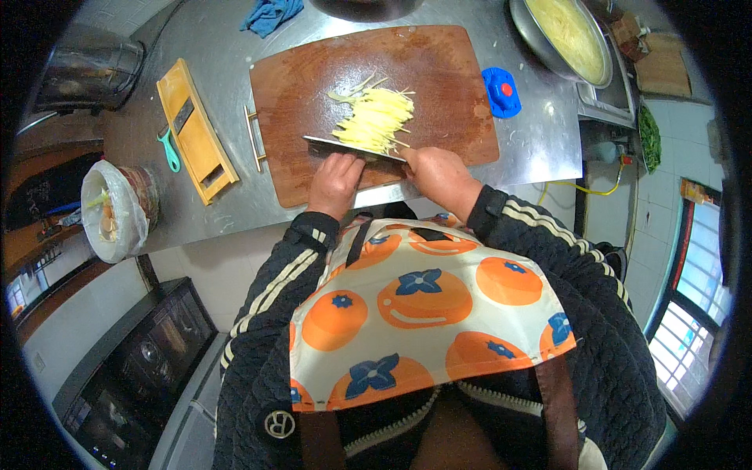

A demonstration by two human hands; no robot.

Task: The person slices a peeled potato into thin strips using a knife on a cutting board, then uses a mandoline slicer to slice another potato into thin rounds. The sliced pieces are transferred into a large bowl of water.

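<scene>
A heap of thin pale-yellow vegetable strips (pixel 376 119) lies on the wooden cutting board (pixel 305 64), with a few duller strips at its upper left. Along the near side of the heap stands a broad-bladed kitchen knife (pixel 352 148), its blade on edge. My right hand (pixel 437 173) is closed around the knife's handle end at the right. My left hand (pixel 336 183) rests against the near face of the blade, fingers bent and close together; whether it pinches anything behind the blade is hidden.
Left of the board lie a wooden mandoline slicer (pixel 197 132) and a green-handled peeler (pixel 170 151). A lined waste bin (pixel 111 214) stands at the table's left edge. Right are a blue plastic tool (pixel 501 93) and a metal bowl of yellow shreds (pixel 567 41). A blue cloth (pixel 271 16) lies behind.
</scene>
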